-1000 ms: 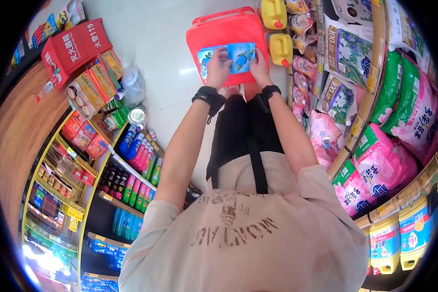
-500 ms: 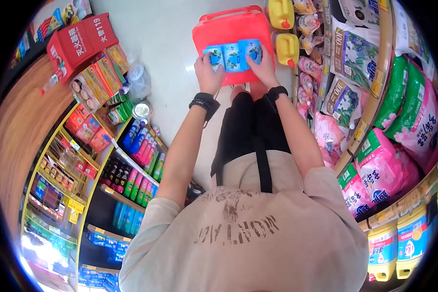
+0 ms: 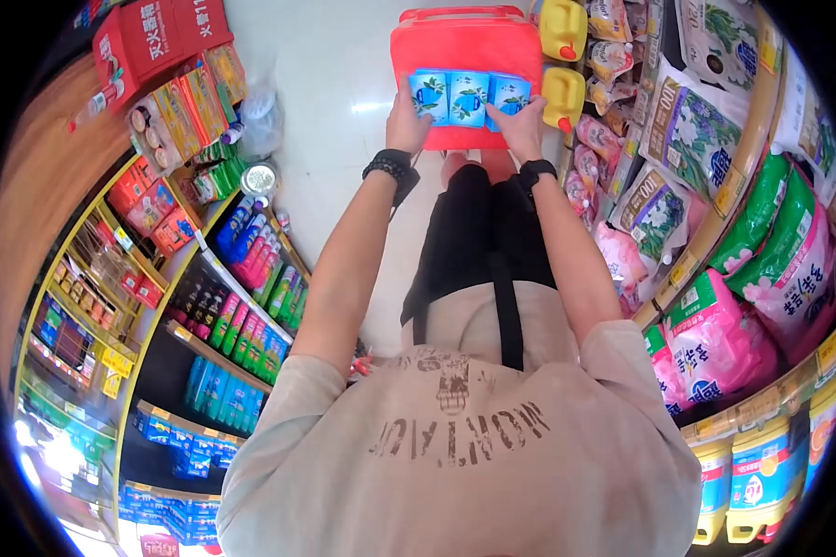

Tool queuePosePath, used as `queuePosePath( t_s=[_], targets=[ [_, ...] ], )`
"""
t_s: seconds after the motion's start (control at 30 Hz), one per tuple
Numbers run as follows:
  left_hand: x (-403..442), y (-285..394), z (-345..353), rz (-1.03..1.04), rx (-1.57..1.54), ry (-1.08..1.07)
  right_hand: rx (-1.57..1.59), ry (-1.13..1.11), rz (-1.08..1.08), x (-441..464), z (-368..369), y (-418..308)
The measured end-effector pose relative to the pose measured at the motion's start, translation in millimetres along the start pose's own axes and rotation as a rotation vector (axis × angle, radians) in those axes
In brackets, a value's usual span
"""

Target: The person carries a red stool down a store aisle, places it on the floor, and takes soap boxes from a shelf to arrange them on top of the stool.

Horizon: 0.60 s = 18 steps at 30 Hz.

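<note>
Three light-blue packs with a green leaf print (image 3: 468, 98) form a row side by side, with their printed faces up. The row is over a red plastic item with rounded corners (image 3: 469, 46), whose exact kind I cannot tell. My left hand (image 3: 408, 121) is closed around the left end of the row, its thumb on the near edge of the left pack. My right hand (image 3: 522, 128) grips the right end, with the thumb lying on the right pack. Whether the packs rest on the red surface or are held just above it is unclear.
Yellow jugs (image 3: 563, 97) stand right of the red item. Shelves with pink-and-green detergent bags (image 3: 715, 339) curve along my right. On my left, a shelf holds colourful spray cans (image 3: 251, 334); a red fire-extinguisher box (image 3: 153, 46) is beyond it.
The right pack, earlier set higher and at an angle to the others, now sits level in the row. Both hands hold the row's ends, and the view has shifted slightly.
</note>
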<state>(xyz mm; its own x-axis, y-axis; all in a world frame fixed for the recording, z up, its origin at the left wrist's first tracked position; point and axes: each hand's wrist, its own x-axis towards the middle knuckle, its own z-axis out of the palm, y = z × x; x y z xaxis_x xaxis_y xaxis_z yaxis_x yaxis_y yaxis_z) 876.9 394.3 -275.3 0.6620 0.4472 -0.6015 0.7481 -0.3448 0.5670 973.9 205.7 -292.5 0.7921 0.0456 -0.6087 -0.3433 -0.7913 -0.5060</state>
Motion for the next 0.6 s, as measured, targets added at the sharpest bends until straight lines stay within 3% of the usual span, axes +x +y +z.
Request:
queuePosePath(
  t_s=[0.1,0.2,0.3,0.4,0.5,0.6],
  targets=[
    [8.9,-14.2,0.8,-0.03,-0.042,-0.043,0.039,-0.071,-0.089,1.8,-4.6,-3.4],
    [16.7,-25.2,4.4,0.094,0.015,0.002,0.089,-0.094,-0.159,13.9,6.2,17.0],
    [13.5,0.3,-6.2,-0.043,-0.058,-0.084,0.147,-0.172,-0.124,12.6,3.0,13.5],
    [11.5,13.4,-2.0,0.264,0.179,0.066,0.26,-0.199,-0.137,12.2,2.6,16.5],
    [13.6,35.3,-4.0,0.327,0.456,-0.091,0.242,-0.167,-0.089,13.0,4.1,28.2],
    [12.3,43.7,-12.0,0.645,0.897,-0.117,0.337,-0.261,-0.019,8.9,-9.8,18.2]
  ],
)
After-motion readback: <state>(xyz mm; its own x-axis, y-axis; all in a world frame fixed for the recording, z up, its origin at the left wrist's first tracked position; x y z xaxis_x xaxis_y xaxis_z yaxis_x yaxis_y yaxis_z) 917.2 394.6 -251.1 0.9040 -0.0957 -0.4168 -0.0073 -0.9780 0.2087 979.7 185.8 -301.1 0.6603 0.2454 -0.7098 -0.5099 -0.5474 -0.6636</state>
